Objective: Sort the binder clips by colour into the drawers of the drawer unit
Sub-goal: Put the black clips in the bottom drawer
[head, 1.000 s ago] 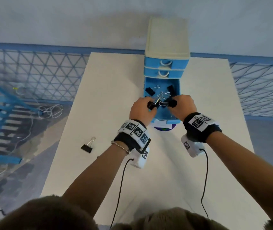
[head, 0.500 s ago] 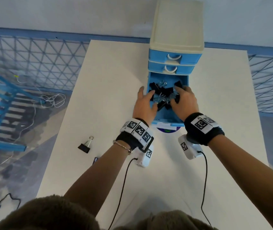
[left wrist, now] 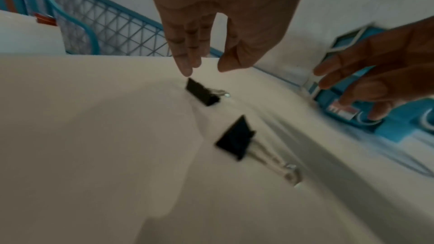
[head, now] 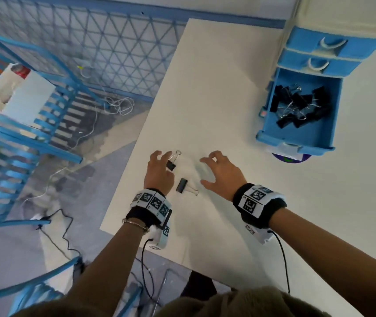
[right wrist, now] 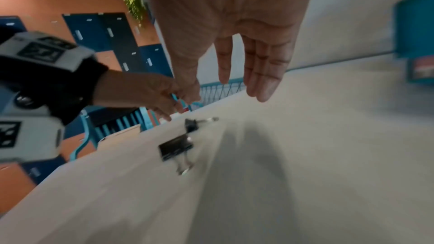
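Two black binder clips lie on the white table (head: 228,88) near its left edge. My left hand (head: 166,163) hovers over the far clip (head: 171,166), fingers spread; in the left wrist view the hand (left wrist: 204,70) has its index fingertip just above this clip (left wrist: 202,93). The near clip (head: 181,185) (left wrist: 234,138) lies between my hands. My right hand (head: 205,171) (right wrist: 234,88) is open and empty to the right of both clips (right wrist: 176,147). The blue drawer unit (head: 333,42) stands at the far right, its bottom drawer (head: 296,138) pulled out with several black clips (head: 301,106) inside.
The table's left edge runs close to my left hand, with floor and loose cables (head: 118,106) below. A blue metal rack (head: 33,143) with a white box (head: 22,92) stands at the left. A purple disc (head: 289,159) peeks out under the open drawer.
Both hands left the open drawer, where the clips they held now lie, and moved back and left over the two loose clips. The head view swung left.
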The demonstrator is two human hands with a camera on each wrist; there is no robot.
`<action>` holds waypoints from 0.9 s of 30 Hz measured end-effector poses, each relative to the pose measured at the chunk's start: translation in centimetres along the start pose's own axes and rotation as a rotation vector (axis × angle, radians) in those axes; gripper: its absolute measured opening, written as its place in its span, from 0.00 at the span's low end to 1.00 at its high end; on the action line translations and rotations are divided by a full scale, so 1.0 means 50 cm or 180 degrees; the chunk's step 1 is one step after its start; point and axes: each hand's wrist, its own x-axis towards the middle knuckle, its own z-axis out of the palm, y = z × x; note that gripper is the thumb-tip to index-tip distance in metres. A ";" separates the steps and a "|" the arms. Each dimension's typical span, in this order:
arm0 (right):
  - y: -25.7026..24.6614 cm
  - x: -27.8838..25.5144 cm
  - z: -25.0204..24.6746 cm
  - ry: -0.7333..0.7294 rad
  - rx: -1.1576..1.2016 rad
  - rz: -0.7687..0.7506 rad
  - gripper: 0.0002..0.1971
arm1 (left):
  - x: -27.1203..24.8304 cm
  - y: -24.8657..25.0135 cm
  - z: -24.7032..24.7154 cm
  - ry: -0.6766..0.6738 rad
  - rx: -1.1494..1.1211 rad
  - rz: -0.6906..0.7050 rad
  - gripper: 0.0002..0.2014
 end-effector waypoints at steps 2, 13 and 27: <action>-0.025 0.006 0.046 -0.0244 -0.0144 -0.0014 0.31 | -0.002 -0.032 0.002 -0.0180 0.0249 0.0092 0.28; -0.091 0.044 0.162 -0.0166 -0.0577 0.0019 0.22 | 0.009 -0.065 0.033 -0.0374 0.0697 0.0616 0.21; 0.060 -0.090 -0.087 0.1261 0.0370 0.0375 0.19 | -0.036 0.113 0.043 -0.0004 -0.0848 0.1282 0.10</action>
